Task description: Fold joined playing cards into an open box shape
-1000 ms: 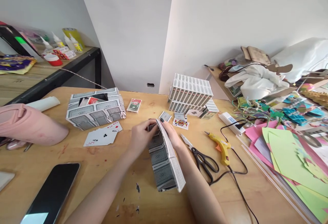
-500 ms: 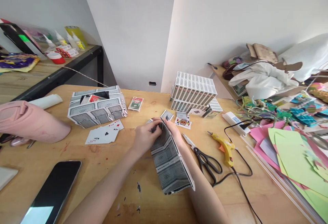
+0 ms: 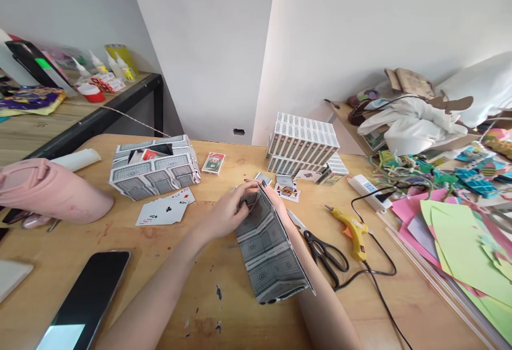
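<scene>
Left of the scissors (image 3: 311,238), the left hand (image 3: 226,212) and right hand (image 3: 279,203) gripped the far end of a card box (image 3: 264,246). Its patterned cards were already joined into walls; the face card (image 3: 288,192) beyond the scissors lay unattached.

Craft workspace: glue gun (image 3: 354,229), scissors (image 3: 311,237).

With my left hand (image 3: 229,210) I grip the far end of a slanting card-covered piece (image 3: 264,254), my right hand (image 3: 280,205) braced along its right side, while the scissors (image 3: 325,251) and glue gun (image 3: 352,228) (the yellow one) lie beyond my right forearm on the table (image 3: 156,246).
</scene>
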Demonstrator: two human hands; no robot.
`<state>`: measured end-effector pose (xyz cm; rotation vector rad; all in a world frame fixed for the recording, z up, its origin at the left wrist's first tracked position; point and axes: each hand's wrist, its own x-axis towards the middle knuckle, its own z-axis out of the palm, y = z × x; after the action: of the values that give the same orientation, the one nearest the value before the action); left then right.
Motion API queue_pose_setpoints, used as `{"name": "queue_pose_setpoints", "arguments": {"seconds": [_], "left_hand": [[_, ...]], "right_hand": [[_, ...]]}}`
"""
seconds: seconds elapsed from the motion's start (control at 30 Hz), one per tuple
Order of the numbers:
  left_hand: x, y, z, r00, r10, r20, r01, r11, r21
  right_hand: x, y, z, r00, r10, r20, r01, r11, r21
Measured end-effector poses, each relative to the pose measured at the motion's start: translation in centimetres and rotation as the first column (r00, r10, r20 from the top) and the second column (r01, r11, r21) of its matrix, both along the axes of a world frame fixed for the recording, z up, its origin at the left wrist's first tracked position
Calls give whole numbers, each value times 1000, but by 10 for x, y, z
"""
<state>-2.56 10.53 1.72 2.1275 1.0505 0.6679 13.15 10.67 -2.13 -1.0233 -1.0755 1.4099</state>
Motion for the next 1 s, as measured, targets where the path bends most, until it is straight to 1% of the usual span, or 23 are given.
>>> {"name": "queue_pose_setpoints", "arguments": {"seconds": [0.13, 0.2, 0.3, 0.4, 0.47, 0.57, 0.63, 0.7, 0.73, 0.8, 0.9, 1.0], "left_hand": [[5, 0, -6, 987, 159, 6, -159, 987, 18], [5, -2, -5, 985, 169, -36, -168, 985, 31], [3, -5, 6, 989, 92, -116, -85, 995, 60], [-1, -8, 17, 986, 5, -164, 8, 997, 78], [-3, -9, 18, 980, -54, -192, 67, 996, 60], [-4, -10, 12, 964, -141, -226, 154, 987, 41], [-5, -11, 8, 956, -152, -249, 172, 983, 60], [-5, -14, 8, 948, -130, -292, 158, 985, 74], [-6, -17, 9, 941, -115, -319, 145, 987, 73], [-9, -22, 16, 925, -90, -370, 122, 990, 64], [-15, -28, 27, 919, -119, -376, 147, 988, 48], [-22, -28, 32, 919, -192, -345, 214, 977, 25]], "right_hand": [[1, -2, 6, 996, 76, -53, -74, 997, 23], [3, -5, 11, 993, 101, -68, -100, 995, 21], [6, -9, 18, 990, 122, -72, -121, 992, 22], [13, -14, 26, 987, 152, -51, -150, 988, 44], [19, -19, 34, 982, 186, -16, -185, 982, 49], [32, -28, 49, 967, 233, 99, -238, 970, 46], [43, -36, 60, 951, 268, 152, -279, 958, 60], [52, -44, 70, 919, 327, 221, -345, 937, 47], [55, -48, 74, 901, 334, 276, -360, 932, 48], [60, -54, 81, 865, 301, 401, -352, 935, 56], [62, -54, 83, 814, 255, 522, -341, 937, 73], [65, -45, 72, 801, 300, 517, -376, 926, 45]]}}
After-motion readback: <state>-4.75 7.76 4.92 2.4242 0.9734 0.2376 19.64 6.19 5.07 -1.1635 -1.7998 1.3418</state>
